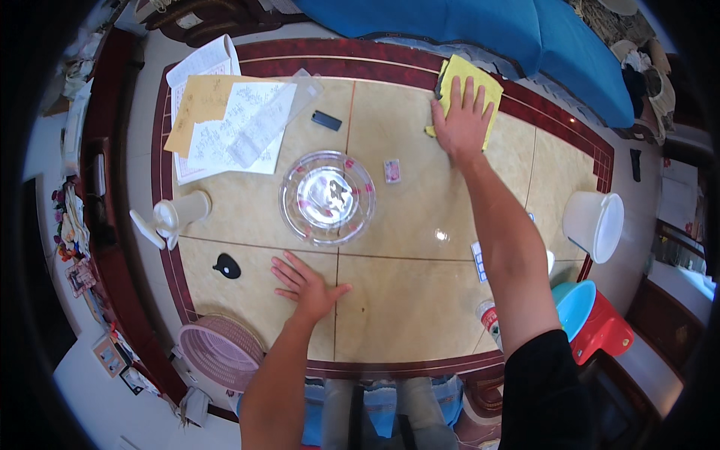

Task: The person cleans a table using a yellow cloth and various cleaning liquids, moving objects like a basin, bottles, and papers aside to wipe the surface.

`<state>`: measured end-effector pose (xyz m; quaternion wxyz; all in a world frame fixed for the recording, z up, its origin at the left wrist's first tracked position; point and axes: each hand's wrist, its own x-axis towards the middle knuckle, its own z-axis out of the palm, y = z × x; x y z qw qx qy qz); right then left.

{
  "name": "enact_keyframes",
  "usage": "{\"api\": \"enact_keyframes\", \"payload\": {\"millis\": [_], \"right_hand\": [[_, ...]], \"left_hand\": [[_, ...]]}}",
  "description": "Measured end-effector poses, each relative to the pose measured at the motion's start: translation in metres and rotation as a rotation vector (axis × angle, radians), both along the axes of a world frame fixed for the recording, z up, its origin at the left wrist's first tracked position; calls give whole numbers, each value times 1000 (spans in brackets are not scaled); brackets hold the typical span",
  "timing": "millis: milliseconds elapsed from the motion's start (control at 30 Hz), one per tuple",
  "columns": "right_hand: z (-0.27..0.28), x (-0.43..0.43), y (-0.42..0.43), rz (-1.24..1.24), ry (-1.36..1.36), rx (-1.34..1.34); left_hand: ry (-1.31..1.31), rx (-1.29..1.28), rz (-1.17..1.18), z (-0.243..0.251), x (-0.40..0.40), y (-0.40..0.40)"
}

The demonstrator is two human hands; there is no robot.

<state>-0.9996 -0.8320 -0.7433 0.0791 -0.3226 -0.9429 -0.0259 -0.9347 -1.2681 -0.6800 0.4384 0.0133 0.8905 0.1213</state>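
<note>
My right hand point(464, 118) lies spread on a folded yellow cloth point(491, 84) at the far edge of the table. Its palm covers part of the cloth, and the fingers are apart. Closer to me, my left hand point(309, 291) rests with fingers spread on the tan tabletop point(405, 298), holding nothing. Just beyond it stands a round clear dish point(289, 219) with pink marks on its rim. A black teardrop-shaped object point(228, 266) is to the left of that hand. Between the dish and my right arm lies a small pink and white packet point(392, 171).
Papers point(242, 129) with writing lie at the far left, near a dark lighter-like object point(326, 120). A white pump jug point(188, 212) and pink plastic basket point(222, 349) are left. Along the right are a white bucket point(585, 222), blue basin point(579, 309) and bottle point(488, 318).
</note>
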Motion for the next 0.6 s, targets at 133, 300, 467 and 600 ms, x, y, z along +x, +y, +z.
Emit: {"api": "enact_keyframes", "payload": {"millis": [133,300,467,600], "right_hand": [[12,62,-68,36,50,-33],[32,164,-189,21,37,-219],[58,248,-273,118,-51,-447],[81,205,-240,25,186,-573]], "left_hand": [[43,70,15,-3,2,1],[49,39,38,2,-1,0],[37,78,47,-6,3,-4],[21,67,45,-2,0,-2]]}}
